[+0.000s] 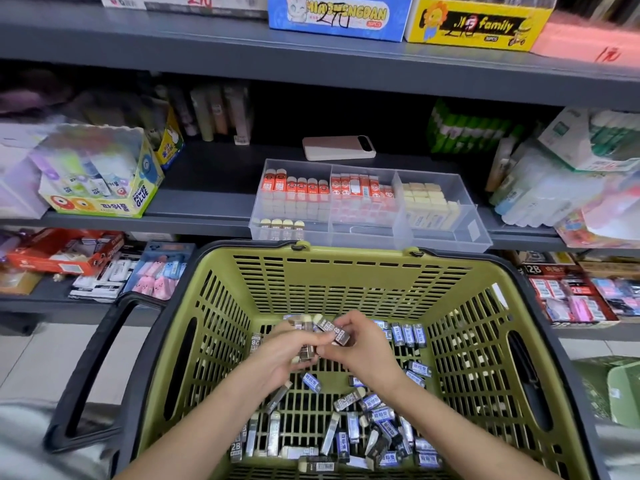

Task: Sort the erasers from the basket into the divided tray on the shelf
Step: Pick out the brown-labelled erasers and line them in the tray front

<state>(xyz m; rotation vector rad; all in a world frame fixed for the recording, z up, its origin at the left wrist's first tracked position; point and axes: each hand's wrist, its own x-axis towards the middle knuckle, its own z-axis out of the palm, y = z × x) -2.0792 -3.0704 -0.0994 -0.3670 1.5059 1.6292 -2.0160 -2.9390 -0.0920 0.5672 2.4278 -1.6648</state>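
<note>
The fingers (341,323) of the right hand (363,348) are curled and pinch a grey-sleeved eraser (341,336) by its end, while the left hand (277,355), palm turned up, has its fingers closed around a small bundle of erasers (306,351) with the same grey sleeves. The two hands meet, fingertips almost touching, low inside an olive-green shopping basket (346,268) with slotted walls and black handles (100,368). On the basket floor beneath the forearms lie many loose erasers (363,420), some in grey sleeves marked 2B, some with blue labels, scattered at all angles; a few blue-labelled ones (408,336) stand in a short row near the far right corner. Just beyond the basket, on the dark grey shelf (207,199), sits the clear divided tray (446,233). Its left compartment holds orange-sleeved erasers (298,185) with four grey 2B erasers (282,226) at the front, the middle holds red-and-white sleeved erasers (360,188), and the right holds cream erasers (426,199). A flat white device (337,147) lies behind the tray.
</note>
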